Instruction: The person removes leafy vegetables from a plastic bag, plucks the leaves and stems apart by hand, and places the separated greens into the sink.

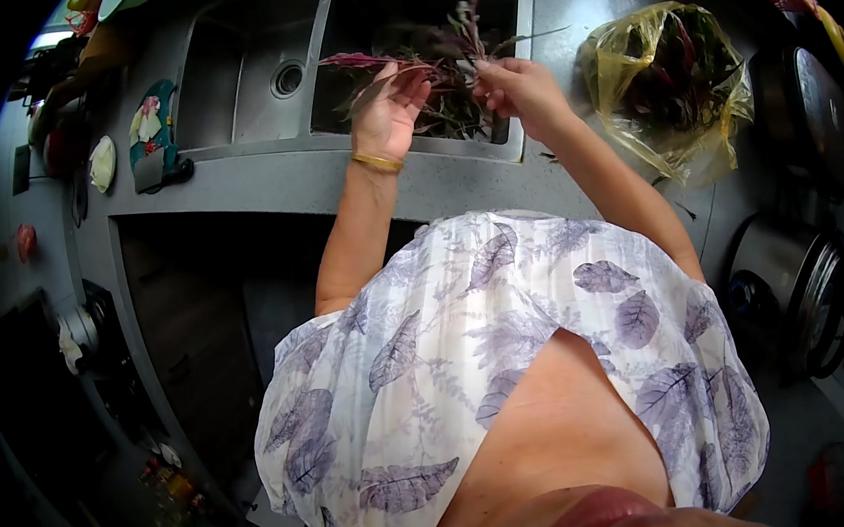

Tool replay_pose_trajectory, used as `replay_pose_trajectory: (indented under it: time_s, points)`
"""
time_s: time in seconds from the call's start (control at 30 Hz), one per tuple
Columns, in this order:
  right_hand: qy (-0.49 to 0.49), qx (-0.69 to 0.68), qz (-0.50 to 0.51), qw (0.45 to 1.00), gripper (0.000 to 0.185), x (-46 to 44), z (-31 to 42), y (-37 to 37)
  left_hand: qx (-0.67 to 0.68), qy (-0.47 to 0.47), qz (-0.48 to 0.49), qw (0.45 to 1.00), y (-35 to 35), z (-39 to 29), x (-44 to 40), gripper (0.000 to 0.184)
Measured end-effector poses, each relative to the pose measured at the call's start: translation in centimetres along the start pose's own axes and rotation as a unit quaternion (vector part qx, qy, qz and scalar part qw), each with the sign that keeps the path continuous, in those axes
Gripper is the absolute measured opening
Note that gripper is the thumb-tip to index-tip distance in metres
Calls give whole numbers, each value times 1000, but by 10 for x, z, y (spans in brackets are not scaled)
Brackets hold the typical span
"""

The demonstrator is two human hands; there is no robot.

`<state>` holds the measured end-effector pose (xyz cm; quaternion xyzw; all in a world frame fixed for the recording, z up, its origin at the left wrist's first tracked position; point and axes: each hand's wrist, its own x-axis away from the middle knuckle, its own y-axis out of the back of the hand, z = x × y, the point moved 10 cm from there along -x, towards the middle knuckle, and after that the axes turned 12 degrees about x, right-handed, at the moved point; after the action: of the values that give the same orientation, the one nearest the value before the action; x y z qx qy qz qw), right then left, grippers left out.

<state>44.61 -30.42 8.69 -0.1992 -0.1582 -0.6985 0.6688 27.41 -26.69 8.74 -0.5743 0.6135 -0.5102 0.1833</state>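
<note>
Over the right sink basin, my left hand (391,114) is palm up with its fingers curled around purple-green leafy stems (364,60). My right hand (517,89) pinches an upright purple sprig (467,34), whose top is blurred. More leafy greens (459,115) lie in the basin (522,144) below and between the hands. To the right, a yellow translucent plastic bag (632,135) stands open on the counter, holding dark purple and green leaves (681,65).
An empty steel basin with a drain (287,77) is at the left. Beside it are a teal board (151,127) and a pale dish (102,163). Metal cookers (785,282) stand at the right. Small leaf scraps lie near the bag.
</note>
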Motion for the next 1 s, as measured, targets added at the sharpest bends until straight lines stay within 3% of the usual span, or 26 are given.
replay_pose_trajectory:
  time_s: [0.13, 0.17, 0.2, 0.33, 0.37, 0.5, 0.57, 0.6, 0.73, 0.83, 0.93, 1.0]
  points:
    - [101, 172, 0, 980, 42, -4, 29, 2, -35, -1, -45, 998, 16, -5, -11, 11]
    - [124, 222, -5, 967, 55, -6, 31, 3, -39, -4, -48, 998, 21, -7, -20, 13]
    - [218, 347, -49, 911, 55, -20, 32, 11, -85, -32, -48, 995, 25, -14, -28, 20]
    - [184, 308, -48, 932, 38, 16, 50, 54, -179, 21, -315, 932, 71, -20, -34, 52]
    - [173, 306, -81, 932, 31, 23, 41, 76, -250, 5, -252, 935, 52, -17, -29, 61]
    - [220, 251, -170, 927, 23, 79, 35, 142, -537, -79, 103, 834, -27, 54, -16, 23]
    - [226, 211, -235, 922, 20, 114, 38, 173, -609, -2, 245, 754, -40, 116, 2, 24]
    - [222, 193, -272, 916, 19, 128, 37, 187, -630, -9, 293, 719, -44, 138, 11, 25]
    - [180, 177, -368, 895, 17, 158, 8, 238, -727, -145, 403, 537, -74, 175, 46, 19]
    - [165, 166, -397, 888, 17, 172, -9, 258, -755, -168, 442, 454, -72, 195, 50, 11]
    - [177, 170, -435, 866, 18, 177, -14, 262, -787, -117, 452, 403, -64, 217, 48, 5]
    - [164, 216, -446, 853, 23, 172, -18, 265, -736, -103, 480, 466, -78, 226, 54, 8]
